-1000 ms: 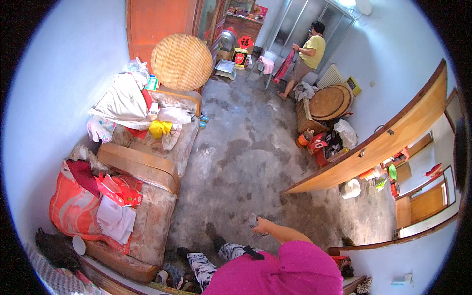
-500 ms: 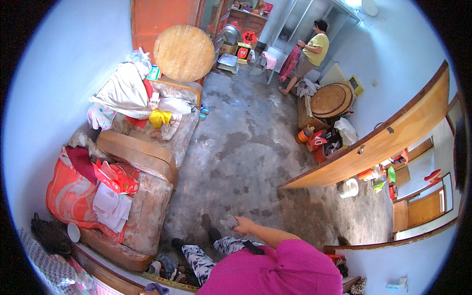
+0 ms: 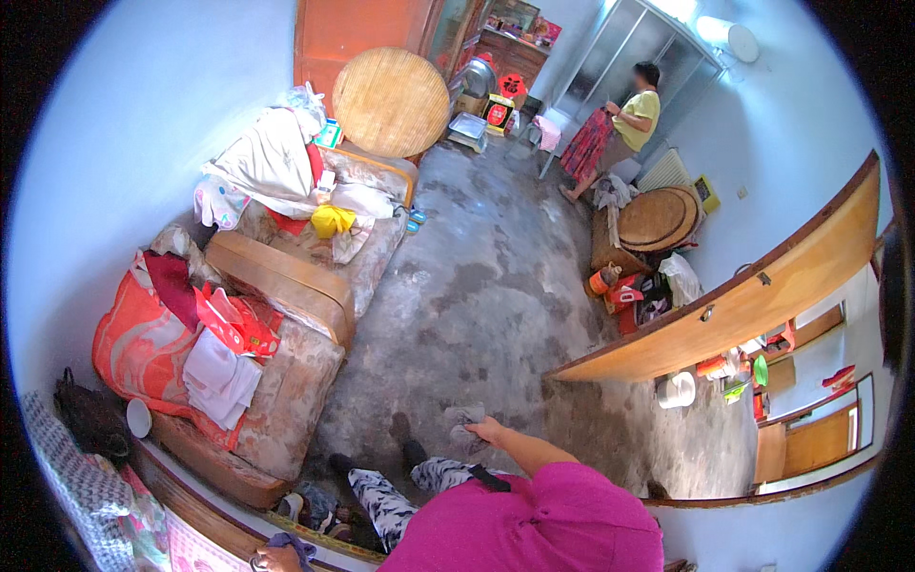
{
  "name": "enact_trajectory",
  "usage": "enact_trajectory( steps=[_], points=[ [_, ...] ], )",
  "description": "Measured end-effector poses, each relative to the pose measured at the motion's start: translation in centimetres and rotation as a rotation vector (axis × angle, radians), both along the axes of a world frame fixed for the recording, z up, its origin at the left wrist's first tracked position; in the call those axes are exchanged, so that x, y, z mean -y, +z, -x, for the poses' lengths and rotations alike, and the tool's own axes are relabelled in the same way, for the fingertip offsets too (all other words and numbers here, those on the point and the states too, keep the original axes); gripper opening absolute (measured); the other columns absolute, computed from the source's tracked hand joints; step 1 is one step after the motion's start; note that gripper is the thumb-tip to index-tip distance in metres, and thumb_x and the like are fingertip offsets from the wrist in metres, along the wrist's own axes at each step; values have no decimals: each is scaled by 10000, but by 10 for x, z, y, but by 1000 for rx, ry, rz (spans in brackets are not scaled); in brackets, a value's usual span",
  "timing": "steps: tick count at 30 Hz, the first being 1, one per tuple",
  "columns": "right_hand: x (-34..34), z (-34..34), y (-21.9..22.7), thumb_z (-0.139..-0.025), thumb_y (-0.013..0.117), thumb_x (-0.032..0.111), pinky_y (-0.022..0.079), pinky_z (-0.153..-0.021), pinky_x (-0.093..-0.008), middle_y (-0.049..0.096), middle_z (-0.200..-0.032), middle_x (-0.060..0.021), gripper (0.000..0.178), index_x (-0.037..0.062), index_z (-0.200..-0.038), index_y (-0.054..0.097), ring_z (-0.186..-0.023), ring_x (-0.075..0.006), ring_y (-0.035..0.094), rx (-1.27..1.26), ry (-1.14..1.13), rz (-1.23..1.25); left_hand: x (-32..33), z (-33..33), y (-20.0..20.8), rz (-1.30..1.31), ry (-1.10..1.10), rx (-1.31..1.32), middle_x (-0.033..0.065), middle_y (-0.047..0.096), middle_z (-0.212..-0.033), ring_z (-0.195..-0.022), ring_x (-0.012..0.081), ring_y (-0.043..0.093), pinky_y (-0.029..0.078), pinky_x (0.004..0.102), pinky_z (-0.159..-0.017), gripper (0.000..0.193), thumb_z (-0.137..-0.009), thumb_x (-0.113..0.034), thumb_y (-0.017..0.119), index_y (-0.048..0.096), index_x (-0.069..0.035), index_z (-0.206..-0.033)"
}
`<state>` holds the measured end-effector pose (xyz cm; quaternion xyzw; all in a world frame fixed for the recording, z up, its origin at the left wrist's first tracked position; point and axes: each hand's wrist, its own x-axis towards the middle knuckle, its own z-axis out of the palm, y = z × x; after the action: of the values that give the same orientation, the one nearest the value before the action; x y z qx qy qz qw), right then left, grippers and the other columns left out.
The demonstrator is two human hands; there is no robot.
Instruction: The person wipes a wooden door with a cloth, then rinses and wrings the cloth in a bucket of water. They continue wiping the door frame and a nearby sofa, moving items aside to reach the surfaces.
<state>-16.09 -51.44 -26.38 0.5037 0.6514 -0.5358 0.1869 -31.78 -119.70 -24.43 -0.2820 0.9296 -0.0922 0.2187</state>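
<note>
My right hand is stretched out over the grey floor in front of my legs. Its fingers are closed on a small crumpled grey cloth that hangs from them; I cannot make out what sort of cloth it is. At the bottom left, my left hand shows partly at the picture's edge, beside a low ledge. A dark purple-grey cloth is bunched in its fingers. Several shoes lie on the floor between that hand and the sofa.
A worn sofa with clothes and a red bag stands on the left. On the right, a wooden door stands ajar. Round woven trays lie by the right wall. Farther back, a person holds a red patterned cloth.
My head view has shifted slightly. The grey cloth in my right hand hangs more spread out. At the back, the other person's red cloth has been opened wider.
</note>
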Motion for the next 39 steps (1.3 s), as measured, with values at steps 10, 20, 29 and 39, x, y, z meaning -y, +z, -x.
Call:
enact_trajectory(
  steps=[10, 20, 29, 39],
  points=[
    [34, 55, 38, -776, 769, 356, 518, -941, -434, 688, -1214, -213, 686, 74, -1365, 556, -1125, -364, 661, -51, 493, -298, -6, 0, 1, 98, -4, -3, 269, 550, -1204, -1002, 362, 704, 629, 431, -766, 1042, -746, -415, 813, 232, 25, -1490],
    [54, 58, 66, -798, 739, 446, 501, -960, -459, 672, -1229, -227, 724, 118, -1405, 519, -1162, -404, 625, 55, 662, -162, -25, 4, 20, 76, 83, -10, 234, 543, -1176, -1037, 377, 688, 629, 426, -796, 655, -812, -358, 777, 376, -45, -1225],
    [38, 46, 40, -826, 720, 417, 503, -942, -464, 682, -1205, -215, 587, 115, -1311, 587, -1128, -404, 637, 55, 706, -257, -51, 10, 57, 43, 146, -2, 211, 542, -1161, -1041, 351, 694, 638, 439, -781, 674, -801, -354, 789, 376, -62, -1247],
    [44, 57, 27, -774, 746, 312, 509, -925, -459, 686, -1183, -220, 598, 91, -1304, 576, -1102, -392, 651, -49, 816, -156, -69, 27, 50, 48, 140, -11, 235, 533, -1259, -1072, 408, 651, 563, 515, -868, 755, -795, -359, 793, 388, -32, -1341]
  ],
)
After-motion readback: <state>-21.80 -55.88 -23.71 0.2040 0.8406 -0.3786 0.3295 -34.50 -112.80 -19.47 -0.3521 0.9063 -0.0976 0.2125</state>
